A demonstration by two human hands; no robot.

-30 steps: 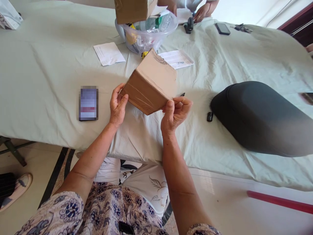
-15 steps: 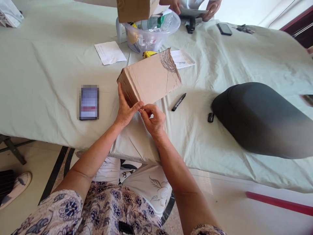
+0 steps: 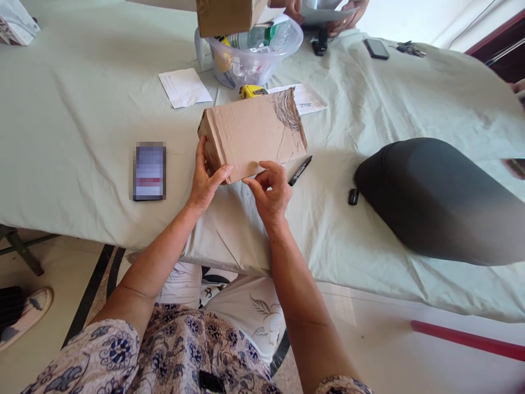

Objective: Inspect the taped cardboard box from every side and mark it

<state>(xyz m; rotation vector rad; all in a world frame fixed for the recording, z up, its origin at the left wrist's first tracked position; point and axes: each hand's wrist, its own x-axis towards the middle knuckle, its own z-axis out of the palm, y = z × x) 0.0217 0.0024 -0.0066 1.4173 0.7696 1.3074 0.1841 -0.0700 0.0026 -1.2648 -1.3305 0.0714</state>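
A brown cardboard box (image 3: 250, 134) with dark scribbled curves at its far right corner lies tilted across the table in front of me. My left hand (image 3: 205, 178) grips its near left end, thumb over the near corner and fingers along the end face. At the near long edge, my right hand (image 3: 270, 189) is curled, with a fingertip on the top face and the thumb just below the edge. A black marker pen (image 3: 300, 170), uncapped, lies just right of that hand. The box's underside is hidden.
A phone (image 3: 149, 171) lies left; a pen cap (image 3: 353, 197) and a large dark rounded object (image 3: 435, 202) are right. Beyond are a yellow tape measure (image 3: 252, 91), white papers (image 3: 184, 88), a filled plastic basket (image 3: 250, 63) and another box (image 3: 227, 19). Another person's hands (image 3: 348, 19) hold a sheet.
The box has turned slightly and its near corner has shifted left. My right hand has slid right along the near edge, away from my left thumb, its fingertips now further apart.
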